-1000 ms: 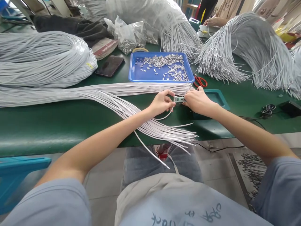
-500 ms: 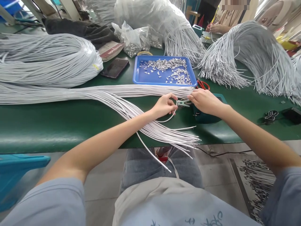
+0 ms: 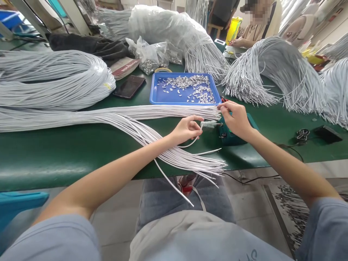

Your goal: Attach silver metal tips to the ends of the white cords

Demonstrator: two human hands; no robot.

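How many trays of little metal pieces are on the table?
1: a blue tray just beyond the white cords, ahead of the left hand. Others may be hidden behind the bundles.

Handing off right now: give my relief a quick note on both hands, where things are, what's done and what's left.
Left hand: pinches one white cord at its end.
Right hand: over the teal tool, fingers by the cord bundle.
Blue tray of metal clips sits behind the bundle; more cord ends hang over the table edge.
Done: one cord picked out.
Left: cannot tell whether its clip is fitted.
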